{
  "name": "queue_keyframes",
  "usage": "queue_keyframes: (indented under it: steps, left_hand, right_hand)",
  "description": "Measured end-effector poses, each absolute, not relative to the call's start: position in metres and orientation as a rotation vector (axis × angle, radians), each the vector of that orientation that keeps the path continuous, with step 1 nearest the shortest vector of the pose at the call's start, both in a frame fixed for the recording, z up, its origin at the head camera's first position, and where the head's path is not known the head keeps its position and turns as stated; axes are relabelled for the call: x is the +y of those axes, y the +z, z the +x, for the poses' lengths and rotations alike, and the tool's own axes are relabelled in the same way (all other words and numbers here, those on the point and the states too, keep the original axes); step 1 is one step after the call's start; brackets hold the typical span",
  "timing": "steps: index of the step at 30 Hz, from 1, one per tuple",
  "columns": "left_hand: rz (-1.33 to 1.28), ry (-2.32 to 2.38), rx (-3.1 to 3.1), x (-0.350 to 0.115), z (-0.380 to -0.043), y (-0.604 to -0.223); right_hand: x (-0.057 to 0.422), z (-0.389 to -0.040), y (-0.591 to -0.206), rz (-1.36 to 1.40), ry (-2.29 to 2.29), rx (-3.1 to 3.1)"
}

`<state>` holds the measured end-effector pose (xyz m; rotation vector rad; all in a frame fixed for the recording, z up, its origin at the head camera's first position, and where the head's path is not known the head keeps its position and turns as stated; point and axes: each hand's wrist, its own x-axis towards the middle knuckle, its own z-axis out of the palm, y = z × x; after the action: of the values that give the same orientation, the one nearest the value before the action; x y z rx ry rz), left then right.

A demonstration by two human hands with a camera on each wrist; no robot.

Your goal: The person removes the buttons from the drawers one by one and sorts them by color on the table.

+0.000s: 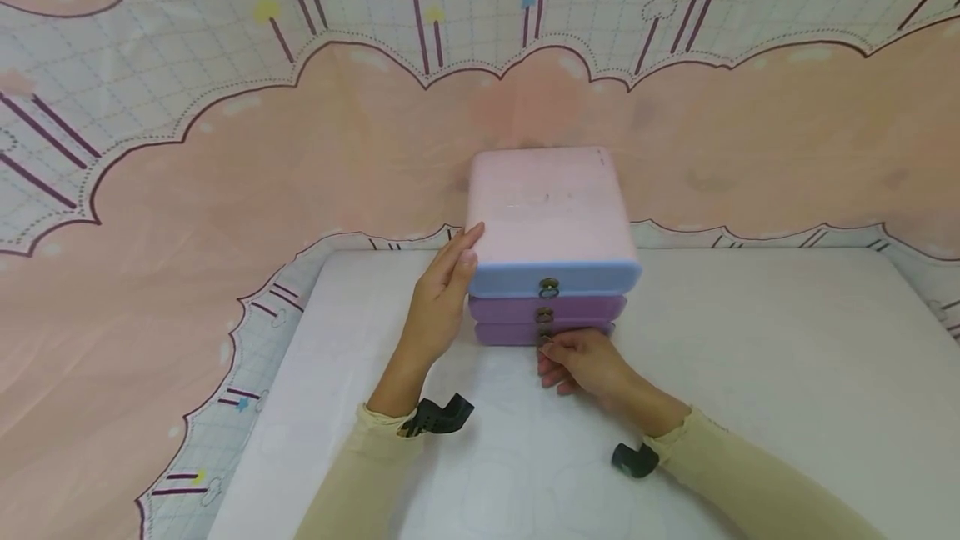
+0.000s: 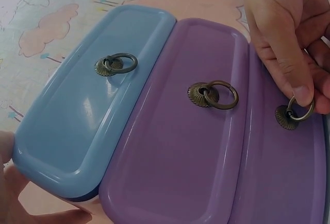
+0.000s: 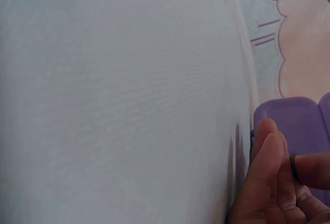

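A small drawer box with a pink top (image 1: 551, 207) stands on the table, its blue top drawer (image 1: 495, 280) above two purple drawers (image 1: 501, 310). My left hand (image 1: 438, 302) rests against the box's left side, fingers extended. Down at the lowest purple drawer (image 2: 289, 172), my right hand (image 1: 592, 365) pinches the bronze ring pull (image 2: 304, 118) between thumb and index finger. In the right wrist view the right-hand fingers (image 3: 268, 167) partly cover that drawer. All the drawers look closed. The other two drawers carry similar ring pulls (image 2: 198, 95).
The white tabletop (image 1: 765, 373) spreads around the box. Behind it hangs a peach and white patterned cloth (image 1: 360, 148), which also runs down the left side. Dark wrist camera mounts (image 1: 442, 415) sit at both cuffs.
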<state>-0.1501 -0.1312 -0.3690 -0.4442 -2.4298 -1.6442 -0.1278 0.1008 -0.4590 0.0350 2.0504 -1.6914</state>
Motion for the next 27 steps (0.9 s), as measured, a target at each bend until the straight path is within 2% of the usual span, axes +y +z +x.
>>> queue_keyframes:
  steps: [8, 27]
  left_hand:
    - [-0.443, -1.656, -2.439, -0.129, -0.149, -0.368]
    - [-0.422, -1.649, -2.429, -0.13, -0.15, -0.368]
  right_hand:
    - [0.103, -0.124, -0.46, 0.037, -1.677, 2.069]
    - [0.105, -0.091, -0.458, 0.01, -1.587, 2.103]
